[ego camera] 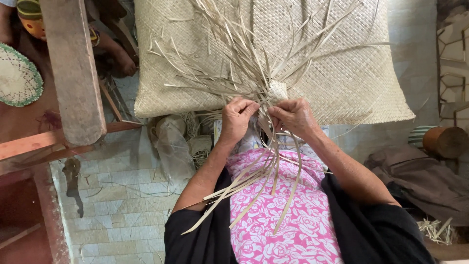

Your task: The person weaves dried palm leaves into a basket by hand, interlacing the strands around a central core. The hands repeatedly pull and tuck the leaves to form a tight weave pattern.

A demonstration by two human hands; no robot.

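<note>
My left hand (238,119) and my right hand (293,117) meet at a small woven start of pale straw (277,91), each pinching strips at its lower edge. Long loose straw strips (234,54) fan up and outward from the woven piece over a large woven mat (342,73). More strips (254,186) trail down from my hands across my lap, which is covered by a pink flowered cloth (278,225). My forearms come out of black sleeves.
A thick wooden post (73,68) and reddish wooden frame stand at the left, with a round green-edged woven disc (17,76). A clear plastic bag (173,146) lies on the tiled floor. At the right are a round wooden block (444,141), brown cloth and straw scraps. Another person's foot (122,58) rests beyond the post.
</note>
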